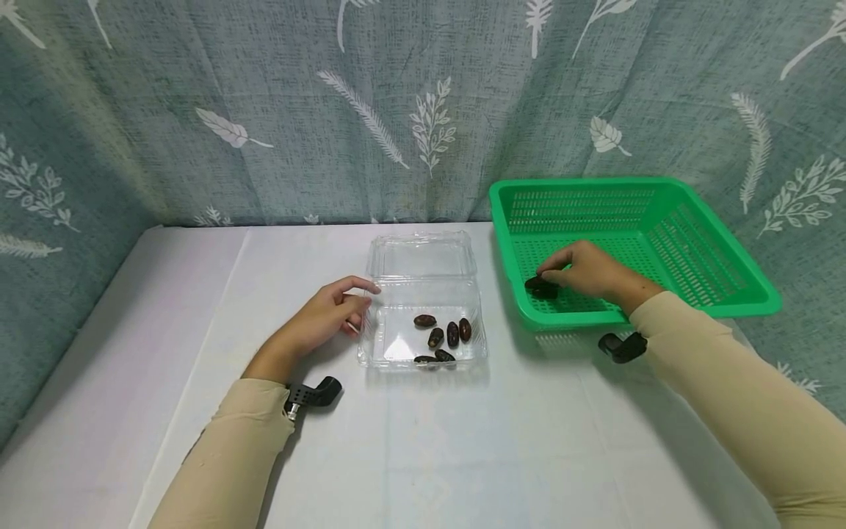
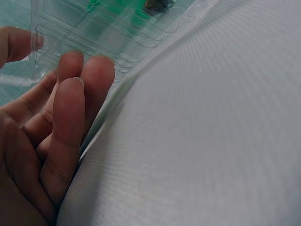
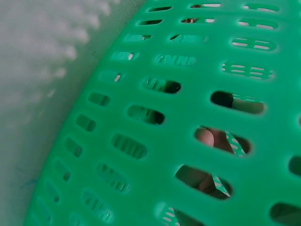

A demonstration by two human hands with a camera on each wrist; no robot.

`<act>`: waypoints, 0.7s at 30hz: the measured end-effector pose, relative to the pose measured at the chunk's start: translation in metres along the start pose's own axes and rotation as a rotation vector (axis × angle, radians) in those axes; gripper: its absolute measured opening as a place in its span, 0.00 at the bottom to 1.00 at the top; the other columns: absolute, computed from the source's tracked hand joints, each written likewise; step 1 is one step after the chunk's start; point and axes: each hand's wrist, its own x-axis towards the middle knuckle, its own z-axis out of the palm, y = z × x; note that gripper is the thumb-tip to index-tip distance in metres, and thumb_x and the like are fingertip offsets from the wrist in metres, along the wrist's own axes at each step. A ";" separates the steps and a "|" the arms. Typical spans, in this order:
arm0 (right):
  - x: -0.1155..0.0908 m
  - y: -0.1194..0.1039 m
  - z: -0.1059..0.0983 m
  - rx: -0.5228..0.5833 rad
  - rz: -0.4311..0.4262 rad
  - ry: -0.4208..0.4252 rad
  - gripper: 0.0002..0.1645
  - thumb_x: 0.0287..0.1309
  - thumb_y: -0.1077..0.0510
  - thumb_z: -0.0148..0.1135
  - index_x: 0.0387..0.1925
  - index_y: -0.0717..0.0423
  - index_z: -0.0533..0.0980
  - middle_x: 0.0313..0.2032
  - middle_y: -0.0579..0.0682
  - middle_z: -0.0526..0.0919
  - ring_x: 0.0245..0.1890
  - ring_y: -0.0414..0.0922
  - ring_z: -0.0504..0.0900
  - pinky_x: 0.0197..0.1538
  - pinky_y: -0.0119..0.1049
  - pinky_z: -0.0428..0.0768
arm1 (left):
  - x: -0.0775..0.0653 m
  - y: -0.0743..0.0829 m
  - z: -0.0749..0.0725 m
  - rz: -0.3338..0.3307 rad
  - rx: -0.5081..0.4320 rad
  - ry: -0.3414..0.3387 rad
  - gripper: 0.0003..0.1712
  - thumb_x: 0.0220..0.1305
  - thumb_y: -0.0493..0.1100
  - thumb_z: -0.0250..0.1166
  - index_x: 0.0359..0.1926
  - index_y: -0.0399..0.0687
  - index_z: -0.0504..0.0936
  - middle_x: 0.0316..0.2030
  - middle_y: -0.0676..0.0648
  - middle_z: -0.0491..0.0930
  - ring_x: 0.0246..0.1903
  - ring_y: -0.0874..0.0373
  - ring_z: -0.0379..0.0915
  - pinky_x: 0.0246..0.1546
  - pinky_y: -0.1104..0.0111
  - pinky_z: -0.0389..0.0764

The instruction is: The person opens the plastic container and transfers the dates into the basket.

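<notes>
A clear plastic clamshell box (image 1: 423,283) lies on the table with its lid folded back, holding several brown dates (image 1: 452,334). My left hand (image 1: 324,316) is at its left side, fingers loosely bent, the index finger reaching over the rim. In the left wrist view, fingers (image 2: 70,108) lie against or close to the ribbed clear wall. My right hand (image 1: 588,272) reaches inside a green plastic basket (image 1: 634,319), thumb and fingers pinching at a dark date (image 1: 543,285) among others in the left corner. The basket's slotted wall (image 3: 188,108) mostly hides that hand in the right wrist view.
A white cloth (image 1: 436,448) covers the table. Behind it hangs a grey-green curtain (image 1: 277,162) with white leaf prints. The basket's raised rim stands between the right forearm and the dates. Both wrists wear black camera mounts (image 1: 313,393).
</notes>
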 end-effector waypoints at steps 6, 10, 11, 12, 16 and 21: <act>-0.001 0.000 0.002 -0.003 0.009 -0.006 0.20 0.72 0.56 0.56 0.59 0.59 0.79 0.62 0.65 0.77 0.55 0.61 0.80 0.54 0.55 0.79 | -0.001 -0.001 0.000 -0.004 0.005 -0.001 0.19 0.74 0.43 0.55 0.62 0.44 0.74 0.25 0.51 0.73 0.26 0.62 0.72 0.32 0.66 0.82; -0.003 0.000 0.001 0.019 -0.020 0.030 0.20 0.73 0.55 0.55 0.59 0.60 0.78 0.61 0.65 0.77 0.53 0.60 0.81 0.52 0.52 0.80 | -0.001 -0.001 -0.001 -0.002 0.003 0.005 0.19 0.74 0.43 0.55 0.61 0.44 0.75 0.25 0.50 0.73 0.26 0.62 0.72 0.33 0.66 0.82; -0.003 -0.001 0.000 0.030 -0.030 0.045 0.20 0.73 0.55 0.55 0.59 0.60 0.78 0.61 0.65 0.77 0.52 0.59 0.82 0.51 0.50 0.80 | -0.001 -0.001 -0.001 -0.002 0.003 0.004 0.19 0.74 0.43 0.55 0.61 0.44 0.74 0.26 0.50 0.73 0.26 0.62 0.72 0.33 0.66 0.82; -0.005 -0.002 -0.001 0.040 -0.041 0.059 0.21 0.73 0.54 0.55 0.59 0.60 0.78 0.61 0.64 0.77 0.51 0.59 0.82 0.48 0.48 0.81 | 0.000 -0.001 -0.001 -0.002 0.002 0.004 0.19 0.74 0.43 0.55 0.61 0.44 0.74 0.26 0.50 0.73 0.26 0.62 0.72 0.33 0.66 0.82; -0.012 -0.007 -0.005 0.090 -0.078 0.123 0.22 0.73 0.50 0.55 0.60 0.60 0.78 0.58 0.61 0.78 0.45 0.55 0.80 0.39 0.42 0.79 | 0.001 -0.002 -0.001 -0.003 -0.007 0.000 0.19 0.74 0.43 0.55 0.62 0.45 0.74 0.26 0.50 0.74 0.26 0.62 0.72 0.32 0.67 0.82; -0.022 -0.023 -0.005 0.167 -0.097 0.222 0.21 0.72 0.46 0.56 0.56 0.52 0.81 0.49 0.54 0.83 0.41 0.55 0.78 0.33 0.38 0.77 | 0.001 -0.001 -0.001 0.000 -0.008 0.002 0.19 0.74 0.43 0.55 0.61 0.44 0.75 0.26 0.50 0.74 0.26 0.62 0.72 0.32 0.67 0.82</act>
